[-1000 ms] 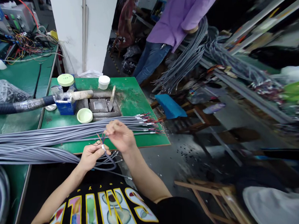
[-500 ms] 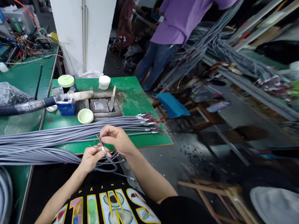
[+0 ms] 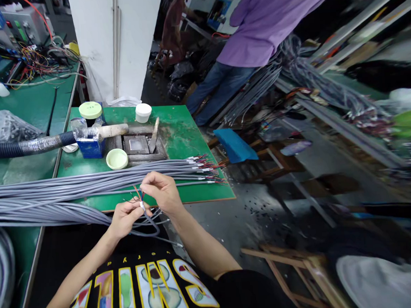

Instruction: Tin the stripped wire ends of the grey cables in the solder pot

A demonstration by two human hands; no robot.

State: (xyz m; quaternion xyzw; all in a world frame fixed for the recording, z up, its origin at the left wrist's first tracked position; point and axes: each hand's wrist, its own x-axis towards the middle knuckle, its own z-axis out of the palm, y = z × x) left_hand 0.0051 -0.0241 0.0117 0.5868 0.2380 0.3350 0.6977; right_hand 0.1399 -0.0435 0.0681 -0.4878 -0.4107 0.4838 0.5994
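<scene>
Bench: our green mat (image 3: 190,127), gray cables (image 3: 89,182)
Left hand (image 3: 126,219): gripping cable (image 3: 155,230) (white sleeve (image 3: 142,205) showing)
Right hand (image 3: 161,191): pinching colored wires (image 3: 137,193)

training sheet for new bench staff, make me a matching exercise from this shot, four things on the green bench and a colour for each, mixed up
Things
1. tub
2. dish
3. box
4. cables

Colours
A. grey
B. pale green
C. white
D. blue

Pairs
1-C, 2-B, 3-D, 4-A
</scene>
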